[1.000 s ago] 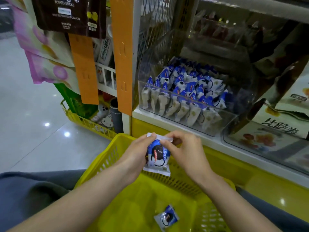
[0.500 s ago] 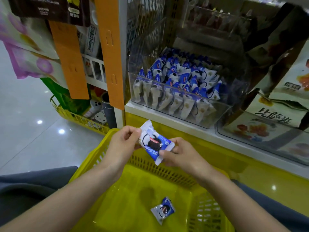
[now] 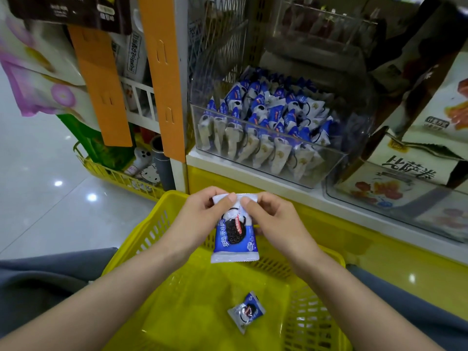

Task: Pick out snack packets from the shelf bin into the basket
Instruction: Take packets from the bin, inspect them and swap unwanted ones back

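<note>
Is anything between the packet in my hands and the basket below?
Nothing visible. The left hand and right hand pinch the packet by its top over the open yellow basket; a second packet lies on the basket floor, lower right.

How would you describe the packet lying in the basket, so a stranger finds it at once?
Find the yellow basket below the shelf. On its floor lies one small blue-and-white packet. Unlike the held packet above, it lies loose.
</note>
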`<state>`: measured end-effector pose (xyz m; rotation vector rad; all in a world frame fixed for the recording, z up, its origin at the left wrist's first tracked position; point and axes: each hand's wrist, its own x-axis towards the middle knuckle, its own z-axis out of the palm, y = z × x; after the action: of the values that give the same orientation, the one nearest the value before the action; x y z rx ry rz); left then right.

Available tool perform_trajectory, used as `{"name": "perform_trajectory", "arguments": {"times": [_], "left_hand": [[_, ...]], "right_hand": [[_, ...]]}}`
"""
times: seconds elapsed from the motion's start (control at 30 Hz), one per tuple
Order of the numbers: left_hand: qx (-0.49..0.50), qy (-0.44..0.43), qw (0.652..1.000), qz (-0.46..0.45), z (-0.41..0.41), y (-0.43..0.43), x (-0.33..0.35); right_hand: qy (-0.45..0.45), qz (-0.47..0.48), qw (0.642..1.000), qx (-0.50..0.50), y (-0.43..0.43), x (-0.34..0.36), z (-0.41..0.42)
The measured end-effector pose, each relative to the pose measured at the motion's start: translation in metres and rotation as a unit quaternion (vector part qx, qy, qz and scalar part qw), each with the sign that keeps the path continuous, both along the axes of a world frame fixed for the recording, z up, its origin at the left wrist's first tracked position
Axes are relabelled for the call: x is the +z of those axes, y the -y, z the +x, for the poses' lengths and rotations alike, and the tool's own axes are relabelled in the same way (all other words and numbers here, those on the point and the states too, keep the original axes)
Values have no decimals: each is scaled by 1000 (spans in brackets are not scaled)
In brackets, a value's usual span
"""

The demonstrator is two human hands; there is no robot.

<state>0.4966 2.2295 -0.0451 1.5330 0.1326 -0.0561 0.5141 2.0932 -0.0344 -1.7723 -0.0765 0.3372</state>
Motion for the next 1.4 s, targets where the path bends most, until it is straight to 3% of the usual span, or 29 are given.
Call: {"name": "perform_trajectory", "arguments": {"times": [0.1, 0.23, 0.4, 0.53, 0.6, 0.73, 0.83, 0.93, 1.0, 1.07, 1.13, 1.23, 1.4], "left_hand": [[-7, 3, 1000, 6, 0, -2, 2], [-18, -3, 1000, 15, 2, -5, 1], [-42, -27, 999, -1, 5, -4, 1], [68, 4, 987, 148, 8, -10, -10], [53, -36, 982, 176, 9, -15, -10], [-68, -204, 977, 6, 10, -15, -1], [-57, -183, 975, -114, 8, -15, 2], [-15, -109, 985, -134, 7, -14, 6], [3, -87, 991, -103, 6, -13, 7], [1, -81, 994, -75, 5, -12, 7], [-17, -72, 995, -69, 3, -11, 9], [-10, -37, 999, -33, 2, -6, 10], [28, 73, 982, 174, -2, -3, 7]], "right_hand": [[46, -32, 998, 10, 1, 1, -2], [211, -149, 966, 5, 1, 5, -5], [256, -205, 945, -2, 4, 6, -5], [253, -161, 952, -59, 8, 9, -5], [255, -146, 952, -81, 9, 11, -4], [291, -151, 944, -34, 8, 13, -7], [332, -223, 914, 70, 5, 11, -15], [369, -292, 874, 121, 4, 7, -20], [314, -252, 911, 95, 1, 5, -22], [206, -156, 966, 15, -2, 5, -20], [73, -59, 995, -31, -4, 6, -15], [-76, 79, 994, -8, -4, 10, -13], [-108, 137, 983, -48, -2, 9, -13]]}}
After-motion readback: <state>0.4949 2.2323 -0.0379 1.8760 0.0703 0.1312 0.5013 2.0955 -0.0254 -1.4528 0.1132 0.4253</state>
